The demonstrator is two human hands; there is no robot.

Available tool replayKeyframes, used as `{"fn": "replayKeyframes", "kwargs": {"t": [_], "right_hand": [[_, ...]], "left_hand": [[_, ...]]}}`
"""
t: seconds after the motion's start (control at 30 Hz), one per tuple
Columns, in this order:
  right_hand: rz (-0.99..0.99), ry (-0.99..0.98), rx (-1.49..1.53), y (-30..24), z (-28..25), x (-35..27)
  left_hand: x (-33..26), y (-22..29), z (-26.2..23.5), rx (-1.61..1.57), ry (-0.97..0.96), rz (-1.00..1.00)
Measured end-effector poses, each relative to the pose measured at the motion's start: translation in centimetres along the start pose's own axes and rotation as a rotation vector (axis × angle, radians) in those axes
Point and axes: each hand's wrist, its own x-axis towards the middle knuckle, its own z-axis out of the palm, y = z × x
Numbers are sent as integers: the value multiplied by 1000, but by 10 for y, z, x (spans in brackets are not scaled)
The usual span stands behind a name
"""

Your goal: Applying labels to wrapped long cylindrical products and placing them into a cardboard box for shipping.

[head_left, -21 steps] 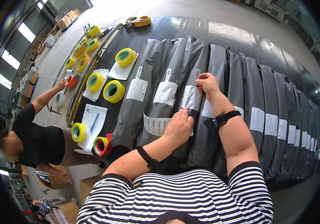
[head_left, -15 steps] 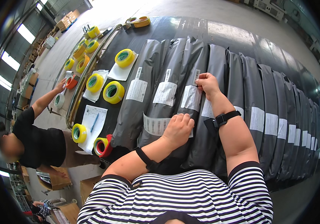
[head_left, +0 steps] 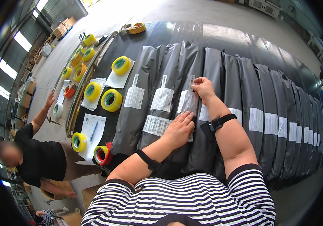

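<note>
Item: row of grey poly mailer bags (head_left: 221, 94), laid overlapping from left to far right across a dark table (head_left: 191, 32), each bearing a white label. I log the left hand (head_left: 179, 129) pressed flat, fingers spread and released, on the near end of one mailer beside a white barcode label strip (head_left: 155, 125). The right hand (head_left: 204, 87) sits farther along the same bag, fingers curled and pinching the edge of a white shipping label (head_left: 187, 101); both wrists carry black bands. To the left: yellow tape rolls (head_left: 111, 100) on white sheets, a red tape dispenser (head_left: 103, 154) near the table edge, a paper form with a pen (head_left: 93, 130). Another person in a black shirt (head_left: 42, 158) reaches toward a second bench at far left. Risk, in my judgement: the pinched label may crease or set crooked if the flat hand lets the slick bag slide, and overlapping neighbours could shift with it.
</note>
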Motion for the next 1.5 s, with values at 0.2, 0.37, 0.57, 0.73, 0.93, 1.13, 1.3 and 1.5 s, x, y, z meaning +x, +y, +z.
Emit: {"fn": "replayKeyframes", "kwargs": {"t": [0.2, 0.37, 0.57, 0.73, 0.93, 1.13, 1.3, 1.5], "right_hand": [[-152, 46, -66, 14, 0, 4], [-138, 26, -11, 9, 3, -3], [-69, -16, 150, 6, -9, -1], [-89, -4, 31, 8, 0, 0], [-132, 33, -43, 13, 2, 3], [-170, 48, -56, 14, 3, 1], [-209, 72, -86, 15, 4, -1], [-294, 81, 166, 12, 0, -5]], "left_hand": [[1, 0, -1, -7, 1, 7], [-1, -1, -1, -27, 6, -12], [-1, 1, -2, -19, 3, -5], [-1, 0, 0, -18, 7, -3], [0, -1, 0, -29, 7, -5], [-1, -2, -1, -34, 7, -8], [-2, -2, -3, -43, 10, -4], [-5, -3, -1, 3, 32, 2]]}}
